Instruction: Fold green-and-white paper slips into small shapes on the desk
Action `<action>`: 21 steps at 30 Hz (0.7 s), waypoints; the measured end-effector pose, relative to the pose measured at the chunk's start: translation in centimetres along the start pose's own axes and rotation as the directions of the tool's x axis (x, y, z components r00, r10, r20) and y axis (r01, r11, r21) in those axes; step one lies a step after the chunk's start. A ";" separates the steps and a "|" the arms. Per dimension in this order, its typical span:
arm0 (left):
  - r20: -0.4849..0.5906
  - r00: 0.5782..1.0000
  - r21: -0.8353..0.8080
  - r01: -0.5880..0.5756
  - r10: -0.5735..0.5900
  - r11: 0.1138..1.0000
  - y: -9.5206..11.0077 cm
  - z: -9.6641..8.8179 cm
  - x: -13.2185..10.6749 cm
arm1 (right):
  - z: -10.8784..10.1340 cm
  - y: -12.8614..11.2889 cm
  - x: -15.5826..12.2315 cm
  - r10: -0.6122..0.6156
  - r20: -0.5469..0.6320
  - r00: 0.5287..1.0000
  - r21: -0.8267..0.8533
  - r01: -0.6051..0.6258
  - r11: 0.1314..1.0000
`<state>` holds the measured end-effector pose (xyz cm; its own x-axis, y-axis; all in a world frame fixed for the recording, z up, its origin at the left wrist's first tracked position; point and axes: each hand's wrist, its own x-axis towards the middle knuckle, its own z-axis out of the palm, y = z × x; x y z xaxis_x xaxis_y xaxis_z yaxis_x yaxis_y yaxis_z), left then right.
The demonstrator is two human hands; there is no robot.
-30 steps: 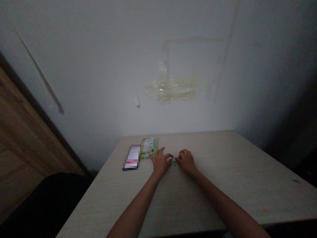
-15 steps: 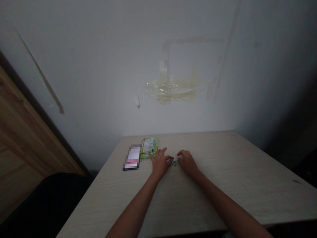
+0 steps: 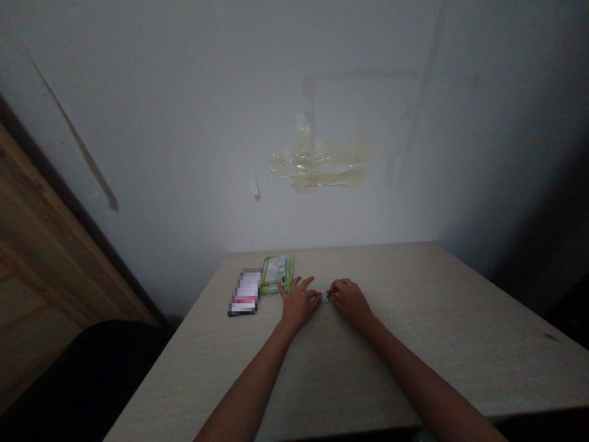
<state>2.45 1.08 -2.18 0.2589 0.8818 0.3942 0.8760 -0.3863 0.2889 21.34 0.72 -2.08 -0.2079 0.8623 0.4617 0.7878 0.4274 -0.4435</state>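
Note:
Between my hands, low over the table, is a small white-and-green piece of paper or wrapper (image 3: 326, 297); its exact kind is too small to make out. My left hand (image 3: 299, 304) pinches its left side with thumb and index finger, the other fingers spread out. On the right side, my right hand (image 3: 350, 299) closes its fingertips on the piece, the rest of the fingers curled. Just beyond my left hand lies a stack of flat green-and-white packets (image 3: 277, 273), its near right corner close to the spread fingers.
A phone (image 3: 246, 293) with a blurred-out screen lies left of the packets. The pale wooden table (image 3: 414, 344) meets a wall (image 3: 184, 153) with yellowed tape (image 3: 317, 169) on it. A dark rounded object (image 3: 92, 374) stands off the table's left edge.
My right fingers have curled further and shifted slightly at the small piece, which now lies flatter between both hands. My left hand has barely moved; packets and phone are unchanged.

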 end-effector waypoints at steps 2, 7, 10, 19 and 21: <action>0.008 1.000 -0.009 -0.016 0.017 1.000 -0.1 -0.1 0.0 | 0.1 0.3 0.1 0.017 0.006 1.000 0.048 -0.018 0.999; 0.016 0.999 -0.001 -0.029 0.029 1.000 -0.2 -0.1 0.0 | 0.2 0.7 0.1 0.028 -0.012 1.000 0.199 -0.025 0.980; 0.018 1.000 0.009 -0.021 0.020 1.000 0.0 -0.2 0.0 | 0.3 0.7 0.1 0.015 -0.035 0.999 0.242 -0.006 0.970; 0.019 1.000 0.024 0.006 -0.006 1.000 0.3 -0.4 -0.1 | 0.1 0.0 0.0 -0.007 0.017 1.000 -0.019 0.007 1.000; 0.014 1.000 0.027 -0.002 0.002 1.000 0.3 -0.3 -0.1 | -0.1 -0.3 -0.1 -0.018 0.031 0.999 -0.074 0.020 0.997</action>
<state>2.57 0.80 -1.83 0.2662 0.8848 0.3823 0.8861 -0.3808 0.2643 21.17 0.51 -1.96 -0.2399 0.8623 0.4459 0.8242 0.4236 -0.3759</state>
